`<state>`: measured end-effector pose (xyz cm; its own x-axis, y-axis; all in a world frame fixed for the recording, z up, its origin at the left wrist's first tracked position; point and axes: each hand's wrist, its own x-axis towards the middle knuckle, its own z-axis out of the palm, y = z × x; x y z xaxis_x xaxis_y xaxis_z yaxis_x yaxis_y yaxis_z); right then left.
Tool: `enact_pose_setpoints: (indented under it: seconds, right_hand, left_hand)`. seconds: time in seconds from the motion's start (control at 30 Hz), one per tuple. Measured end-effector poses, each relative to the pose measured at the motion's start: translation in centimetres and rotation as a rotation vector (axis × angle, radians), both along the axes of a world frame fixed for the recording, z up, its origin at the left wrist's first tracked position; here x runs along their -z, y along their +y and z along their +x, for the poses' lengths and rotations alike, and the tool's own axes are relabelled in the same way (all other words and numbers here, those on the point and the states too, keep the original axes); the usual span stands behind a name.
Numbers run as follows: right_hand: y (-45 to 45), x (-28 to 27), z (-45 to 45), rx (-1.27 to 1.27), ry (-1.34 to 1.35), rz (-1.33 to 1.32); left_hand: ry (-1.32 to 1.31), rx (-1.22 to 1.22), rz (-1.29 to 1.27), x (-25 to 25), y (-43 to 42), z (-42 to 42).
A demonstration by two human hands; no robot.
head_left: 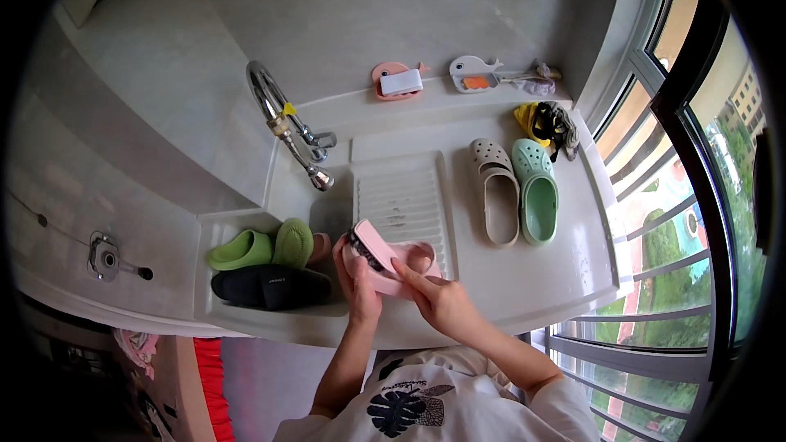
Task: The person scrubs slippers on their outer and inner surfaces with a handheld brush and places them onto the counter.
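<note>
Above the front of the sink, my left hand (363,293) wraps round the left side of a pink slipper (385,282). My right hand (442,301) grips its right side, with the fingers bent and one fingertip at the upper part. Across the slipper lies a pink bar with a dark, speckled side; I cannot tell whether it is a strap or a brush. In the basin to the left are a green clog (241,251), another green slipper (293,241) and a black slipper (270,287). A pinkish piece of footwear shows partly behind my left hand.
A ribbed washboard (401,188) lies behind my hands. The chrome faucet (278,115) arches over the basin. On the right counter stand a beige clog (500,209) and a mint clog (539,209), near a yellow-black bundle (544,127). Whale-shaped soap dishes (385,74) line the back ledge; windows are at right.
</note>
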<state>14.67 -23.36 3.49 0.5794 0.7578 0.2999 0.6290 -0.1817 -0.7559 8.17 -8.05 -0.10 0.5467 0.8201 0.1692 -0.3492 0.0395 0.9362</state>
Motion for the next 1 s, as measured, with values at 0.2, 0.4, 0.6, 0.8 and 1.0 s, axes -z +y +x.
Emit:
enact_pose_setpoints:
  seconds: [0.2,0.4,0.6,0.8,1.0]
  right_hand:
    - [1.6,1.6,0.9,0.210,-0.097,0.060]
    - [-1.5,0.9,2.9,0.135,0.138,-0.092]
    - [-5.0,1.1,4.2,-0.067,-0.005,-0.164]
    - [-4.5,2.1,3.8,0.086,-0.423,-0.409]
    - [-3.0,3.0,5.5,0.045,-0.420,-0.507]
  left_hand:
    - [-0.026,-0.321,0.507,1.2,1.1,-0.3]
    - [0.189,-0.171,0.983,3.7,-1.5,-2.5]
    - [0.290,0.148,0.995,3.5,-2.0,-4.1]
    - [0.318,0.150,0.863,3.6,2.3,-2.9]
    - [0.710,0.584,1.025,4.2,6.6,-0.9]
